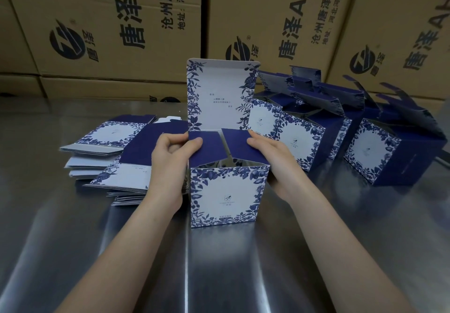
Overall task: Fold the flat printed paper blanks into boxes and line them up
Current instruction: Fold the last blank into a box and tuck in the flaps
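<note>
The box (229, 195) stands upright on the worktop (73, 239), near centre, lid raised. The left grip (170, 156) pinches its left flap (207, 149). The right grip (270, 156) pinches its right flap (243, 147).

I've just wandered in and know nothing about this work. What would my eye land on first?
Dead centre, a blue-and-white floral half-folded box stands on the steel table, its lid upright, while the left hand and right hand hold its navy side flaps. To the left lies a stack of flat blanks; to the right stands a row of folded boxes, lids open, before big brown cartons with bold black print.
</note>
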Demonstrator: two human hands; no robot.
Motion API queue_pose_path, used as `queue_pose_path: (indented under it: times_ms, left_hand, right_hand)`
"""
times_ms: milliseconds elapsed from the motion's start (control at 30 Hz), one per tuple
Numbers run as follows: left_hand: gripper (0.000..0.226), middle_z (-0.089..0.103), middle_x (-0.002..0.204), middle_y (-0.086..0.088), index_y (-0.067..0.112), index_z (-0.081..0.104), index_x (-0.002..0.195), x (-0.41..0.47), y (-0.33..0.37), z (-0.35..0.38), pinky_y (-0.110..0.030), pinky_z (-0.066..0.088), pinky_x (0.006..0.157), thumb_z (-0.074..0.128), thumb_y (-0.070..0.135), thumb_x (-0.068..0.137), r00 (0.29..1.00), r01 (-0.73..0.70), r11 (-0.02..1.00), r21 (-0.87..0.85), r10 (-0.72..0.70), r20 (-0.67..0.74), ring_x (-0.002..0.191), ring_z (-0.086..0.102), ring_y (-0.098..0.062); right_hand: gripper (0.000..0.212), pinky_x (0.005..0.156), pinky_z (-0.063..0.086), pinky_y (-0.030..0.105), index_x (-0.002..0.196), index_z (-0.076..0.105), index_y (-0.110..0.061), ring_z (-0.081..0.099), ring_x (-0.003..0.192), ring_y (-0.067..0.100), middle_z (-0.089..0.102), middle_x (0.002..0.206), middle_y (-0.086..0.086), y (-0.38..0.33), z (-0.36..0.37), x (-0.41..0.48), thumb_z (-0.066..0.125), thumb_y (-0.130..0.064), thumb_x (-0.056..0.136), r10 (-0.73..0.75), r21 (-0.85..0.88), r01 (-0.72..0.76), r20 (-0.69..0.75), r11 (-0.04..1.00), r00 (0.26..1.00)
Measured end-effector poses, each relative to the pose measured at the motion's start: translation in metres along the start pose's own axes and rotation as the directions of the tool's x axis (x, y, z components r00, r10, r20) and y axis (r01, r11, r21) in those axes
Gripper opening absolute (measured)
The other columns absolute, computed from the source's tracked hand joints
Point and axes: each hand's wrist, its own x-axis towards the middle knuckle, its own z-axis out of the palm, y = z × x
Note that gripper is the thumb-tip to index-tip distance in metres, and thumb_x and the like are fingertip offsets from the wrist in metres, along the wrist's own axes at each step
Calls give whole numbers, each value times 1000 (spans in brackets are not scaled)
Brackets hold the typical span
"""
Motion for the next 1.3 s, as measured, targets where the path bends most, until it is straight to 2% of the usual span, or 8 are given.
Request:
queue_pose_path:
  times_ms: [167,400,500,600,767,1033,1200,1300]
  left_hand:
    - [14,67,94,2,26,52,108,0,-4,-4,-17,50,52,57,19,97,992,64,997,45,-68,103,68,68,-1]
    - [21,64,100,1,29,50,115,4,-7,-5,-24,52,63,53,15,98,990,69,997,37,-73,120,75,68,-5]
    - [24,62,104,-2,26,48,119,5,-8,-6,-25,53,61,54,15,98,992,58,997,53,-64,107,74,68,-6]
    - [22,59,112,7,26,48,117,6,-9,-6,-16,52,57,56,21,98,988,45,998,34,-50,145,75,69,3]
    - [40,41,149,4,35,46,115,6,-15,-9,-17,51,70,70,23,84,975,49,999,12,-51,218,112,60,-7]
    - [37,43,145,7,41,49,111,10,-19,-10,-16,52,57,56,13,88,977,64,998,6,-64,203,93,66,-3]
    - [43,49,132,13,37,45,120,6,-17,-14,-13,52,68,66,29,84,954,41,999,22,-46,297,98,65,10]
    - [56,47,141,17,39,42,128,4,-16,-20,-19,50,81,62,39,76,926,67,998,12,-67,372,112,60,7]
  right_hand:
    - [43,59,51,17,143,46,-25,68,69,4,75,85,-10,3,0,3,51,-22,100,15,-16,-14,31,1000,999]
    - [46,55,46,18,144,45,-28,59,61,7,69,80,-3,5,0,7,46,-18,100,18,-28,-17,34,999,999]
    - [43,66,49,21,143,46,-28,66,72,7,74,88,-7,8,0,7,48,-24,100,-2,-27,3,50,1000,999]
    - [46,97,47,31,145,45,-30,65,108,13,69,120,-6,11,-2,8,51,-34,100,-8,-43,11,78,999,997]
    - [51,110,39,39,146,33,-46,63,113,13,65,124,-16,13,-5,8,48,-34,99,23,-31,-18,167,999,986]
    - [50,74,45,25,144,29,-47,67,71,-2,73,90,-21,20,-8,13,41,-24,102,-27,-39,33,152,999,988]
    - [55,113,35,38,146,26,-51,56,123,11,54,139,-17,24,-8,12,49,-38,98,-17,7,16,212,1000,977]
    - [70,115,32,43,145,26,-55,56,125,17,53,141,-14,25,-9,11,59,-41,85,-4,25,-2,256,1000,967]
